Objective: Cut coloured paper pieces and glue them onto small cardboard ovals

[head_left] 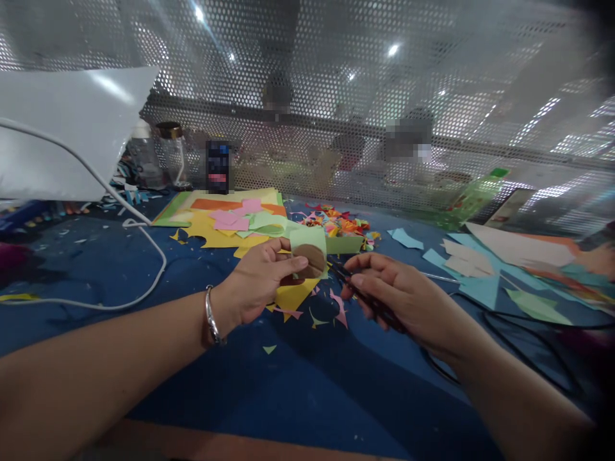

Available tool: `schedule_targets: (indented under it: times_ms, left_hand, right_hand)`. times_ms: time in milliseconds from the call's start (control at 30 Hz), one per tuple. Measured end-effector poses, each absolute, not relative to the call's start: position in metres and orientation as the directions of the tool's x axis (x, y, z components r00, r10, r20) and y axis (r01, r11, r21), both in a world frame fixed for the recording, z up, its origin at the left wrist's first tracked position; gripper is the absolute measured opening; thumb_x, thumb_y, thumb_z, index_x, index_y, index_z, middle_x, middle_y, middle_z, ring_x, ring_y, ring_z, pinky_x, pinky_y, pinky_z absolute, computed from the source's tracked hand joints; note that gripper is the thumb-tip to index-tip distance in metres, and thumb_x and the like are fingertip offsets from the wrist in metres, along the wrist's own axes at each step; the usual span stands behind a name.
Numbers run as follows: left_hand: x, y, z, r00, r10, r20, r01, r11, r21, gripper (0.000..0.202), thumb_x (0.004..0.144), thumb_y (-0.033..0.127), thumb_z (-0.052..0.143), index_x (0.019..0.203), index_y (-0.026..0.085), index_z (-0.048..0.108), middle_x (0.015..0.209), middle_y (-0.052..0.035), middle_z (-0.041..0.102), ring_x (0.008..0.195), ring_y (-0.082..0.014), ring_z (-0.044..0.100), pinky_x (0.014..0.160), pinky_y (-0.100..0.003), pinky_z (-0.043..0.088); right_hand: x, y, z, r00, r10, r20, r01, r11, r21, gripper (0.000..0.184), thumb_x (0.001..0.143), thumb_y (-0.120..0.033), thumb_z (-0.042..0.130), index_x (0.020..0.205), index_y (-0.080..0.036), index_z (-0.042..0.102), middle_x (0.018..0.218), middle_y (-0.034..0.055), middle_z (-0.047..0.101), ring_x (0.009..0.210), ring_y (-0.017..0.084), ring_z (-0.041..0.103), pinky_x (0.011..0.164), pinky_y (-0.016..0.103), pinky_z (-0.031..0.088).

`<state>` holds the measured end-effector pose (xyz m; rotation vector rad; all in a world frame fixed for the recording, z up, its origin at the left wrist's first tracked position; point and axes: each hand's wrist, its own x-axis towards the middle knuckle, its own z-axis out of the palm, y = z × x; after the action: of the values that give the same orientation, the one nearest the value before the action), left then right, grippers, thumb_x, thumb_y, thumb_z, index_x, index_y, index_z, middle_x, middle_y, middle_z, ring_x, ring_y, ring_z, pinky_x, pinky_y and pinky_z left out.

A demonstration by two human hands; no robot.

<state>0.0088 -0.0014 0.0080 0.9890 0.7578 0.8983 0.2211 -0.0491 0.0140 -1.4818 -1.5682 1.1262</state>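
Note:
My left hand (262, 275) pinches a brown cardboard disc (313, 259) together with a piece of light green paper (298, 236) behind it. The paper's edges stick out past the disc at the top and right. In my right hand (391, 291) is a pair of dark scissors (372, 302), with the blades pointing left at the green paper's right edge. Whether the blades touch the paper I cannot tell. Below both hands, yellow paper (295, 296) and pink scraps (340, 308) lie on the blue table (288, 397).
Stacked coloured sheets (211, 221) lie at the back left, beside a heap of small colourful cuttings (341, 224). A white cable (161, 256) curves over the left side. Blue sheets (485, 285) and a black cable (523, 333) lie right. A perforated metal screen (312, 83) stands behind.

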Motion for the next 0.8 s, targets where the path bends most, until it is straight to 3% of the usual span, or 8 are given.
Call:
schedule_targets:
  times_ms: [233, 400, 500, 633, 800]
  left_hand:
    - [0.01, -0.002, 0.008, 0.451, 0.887, -0.103, -0.352, 0.282, 0.892, 0.017, 0.081, 0.012, 0.068, 0.083, 0.018, 0.052, 0.07, -0.0005, 0.069, 0.058, -0.0136, 0.065, 0.056, -0.025, 0.052]
    - [0.013, 0.0, 0.008, 0.456, 0.889, -0.037, -0.449, 0.266, 0.853, 0.017, 0.078, 0.009, 0.071, 0.081, 0.015, 0.055, 0.075, -0.002, 0.071, 0.063, -0.0112, 0.065, 0.065, -0.024, 0.051]
    - [0.013, -0.001, 0.009, 0.447, 0.894, -0.028, -0.471, 0.262, 0.842, 0.018, 0.077, 0.008, 0.071, 0.078, 0.015, 0.055, 0.07, -0.0001, 0.069, 0.061, -0.0111, 0.064, 0.067, -0.025, 0.051]
    - [0.014, -0.003, 0.009, 0.451, 0.893, -0.008, -0.47, 0.245, 0.848, 0.019, 0.076, 0.009, 0.073, 0.078, 0.015, 0.055, 0.074, -0.0008, 0.071, 0.068, -0.0126, 0.067, 0.074, -0.028, 0.051]
    - [0.014, -0.002, 0.005, 0.444, 0.896, -0.002, -0.46, 0.23, 0.857, 0.023, 0.073, 0.012, 0.078, 0.085, 0.015, 0.058, 0.079, -0.002, 0.073, 0.068, -0.012, 0.068, 0.071, -0.026, 0.052]
  right_hand:
    - [0.217, -0.049, 0.015, -0.085, 0.994, -0.067, 0.366, -0.032, -0.93, 0.042, 0.086, -0.053, 0.064, 0.109, -0.019, 0.061, 0.069, 0.0008, 0.065, 0.045, 0.007, 0.048, 0.037, 0.017, 0.032]
    - [0.21, -0.052, 0.013, -0.121, 0.987, -0.108, 0.247, -0.075, -0.966, 0.043, 0.084, -0.054, 0.067, 0.109, -0.019, 0.062, 0.083, 0.0033, 0.068, 0.048, 0.006, 0.05, 0.039, 0.017, 0.034]
    - [0.206, -0.053, 0.013, -0.124, 0.987, -0.104, 0.155, -0.085, -0.984, 0.04, 0.081, -0.054, 0.071, 0.096, -0.018, 0.062, 0.077, 0.0003, 0.064, 0.048, 0.005, 0.048, 0.04, 0.016, 0.035]
    - [0.2, -0.054, 0.012, -0.116, 0.987, -0.115, 0.076, -0.106, -0.991, 0.048, 0.082, -0.062, 0.065, 0.071, -0.016, 0.055, 0.064, -0.0022, 0.054, 0.045, 0.004, 0.034, 0.036, 0.016, 0.023]
    - [0.198, -0.055, 0.011, -0.031, 0.996, -0.089, 0.058, -0.087, -0.995, 0.05, 0.083, -0.065, 0.06, 0.07, -0.018, 0.052, 0.061, -0.0031, 0.048, 0.046, 0.006, 0.032, 0.037, 0.018, 0.021]
